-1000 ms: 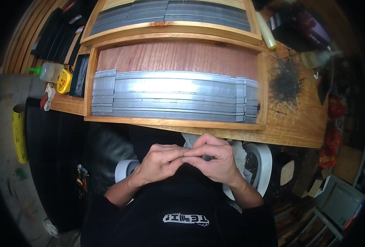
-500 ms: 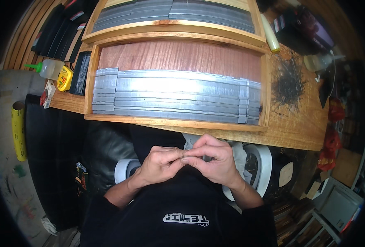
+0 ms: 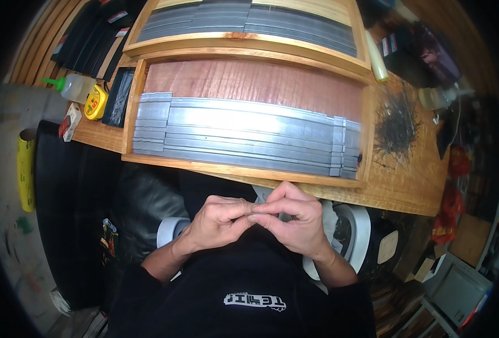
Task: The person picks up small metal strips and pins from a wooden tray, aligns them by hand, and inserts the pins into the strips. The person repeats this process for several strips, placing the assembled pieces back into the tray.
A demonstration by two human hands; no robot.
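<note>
My left hand (image 3: 220,222) and my right hand (image 3: 294,219) meet in front of my chest, thumbs and forefingers pinched together at the tips. Whatever they pinch is too small or too covered by the fingers to make out. Just beyond them, on the table, lies a shallow wooden frame tray (image 3: 244,172) with a reddish-brown base board (image 3: 232,78). Grey flat strips (image 3: 249,127) are laid in rows across the tray's nearer part, with shorter pieces at both ends.
A second wooden tray (image 3: 249,42) with grey strips stands behind. At the table's left are a yellow tape measure (image 3: 95,102), a green-tipped bottle (image 3: 76,88) and a small box (image 3: 70,121). A heap of thin dark slivers (image 3: 397,124) and a pale roll (image 3: 376,56) lie right.
The view has shifted slightly, so the trays and table appear a little further right and tilted. My hands stay pinched together in nearly the same place.
</note>
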